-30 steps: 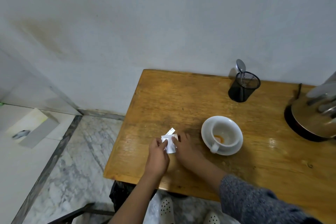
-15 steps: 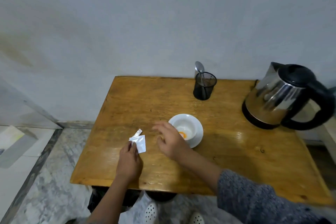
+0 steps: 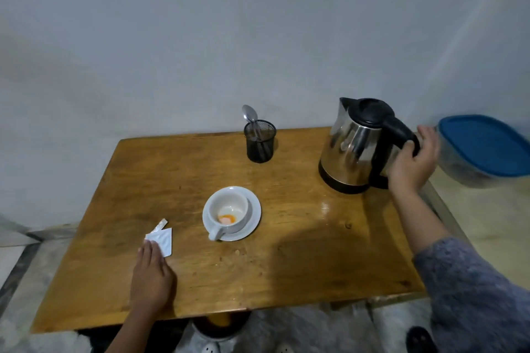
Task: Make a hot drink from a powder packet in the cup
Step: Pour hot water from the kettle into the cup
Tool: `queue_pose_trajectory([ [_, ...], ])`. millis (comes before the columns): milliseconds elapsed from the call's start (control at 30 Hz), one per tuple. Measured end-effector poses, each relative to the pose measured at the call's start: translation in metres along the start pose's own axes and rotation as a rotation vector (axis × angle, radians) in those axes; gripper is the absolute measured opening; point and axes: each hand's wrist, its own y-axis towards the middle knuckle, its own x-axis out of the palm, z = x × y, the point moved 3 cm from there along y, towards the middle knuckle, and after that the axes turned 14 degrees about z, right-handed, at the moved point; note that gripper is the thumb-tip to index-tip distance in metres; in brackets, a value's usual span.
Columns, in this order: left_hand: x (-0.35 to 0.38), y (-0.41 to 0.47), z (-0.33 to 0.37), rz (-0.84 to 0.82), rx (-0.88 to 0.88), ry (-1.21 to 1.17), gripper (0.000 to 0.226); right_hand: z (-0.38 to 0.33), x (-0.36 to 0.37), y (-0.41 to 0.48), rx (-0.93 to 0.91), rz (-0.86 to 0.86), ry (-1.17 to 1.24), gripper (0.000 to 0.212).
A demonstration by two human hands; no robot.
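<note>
Two hands work apart: your right hand (image 3: 413,162) wraps the black handle of the steel kettle (image 3: 355,149), likely ready to lift and pour, while your left hand (image 3: 152,275) lies open, fingertips pinning the torn white packet (image 3: 162,239) to the table (image 3: 301,261). Orange powder sits in the cup (image 3: 228,213) on its saucer (image 3: 252,218), between them. You cannot tell how much water the kettle holds; the blue-lidded container (image 3: 484,149) is blurred and cropped.

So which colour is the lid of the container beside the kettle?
Blue lid, seen in the head view.
</note>
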Motion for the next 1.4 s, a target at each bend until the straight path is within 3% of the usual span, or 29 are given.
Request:
queue_pose_trajectory([
  [333,0.001,0.001,0.007,0.034,-0.08,-0.029,0.054,0.032,-0.001,-0.007,0.336,0.021,0.087,0.042],
  [467,-0.007,-0.004,0.032,0.133,-0.201,-0.238,0.049,0.032,0.006,-0.018,0.437,0.009,0.158,0.037],
  [633,-0.016,-0.036,0.111,0.144,-0.076,-0.579,0.03,0.037,0.019,-0.025,0.498,-0.043,0.215,0.039],
  [767,-0.009,-0.039,0.134,0.132,-0.126,-0.734,0.018,0.034,0.032,-0.031,0.497,-0.074,0.245,0.039],
  [867,-0.003,-0.03,0.13,0.123,-0.176,-0.728,0.02,0.03,0.037,-0.035,0.548,-0.035,0.238,0.04],
  [1000,-0.003,-0.013,0.118,0.078,-0.113,-0.702,0.01,0.031,0.039,-0.038,0.562,0.015,0.223,0.042],
  [1200,-0.011,0.022,0.108,-0.112,-0.056,-0.662,0.017,0.029,0.04,-0.039,0.564,0.05,0.227,0.041],
  [1400,-0.011,0.039,0.113,-0.144,-0.086,-0.617,0.017,0.021,0.035,-0.033,0.602,0.113,0.277,0.04],
])
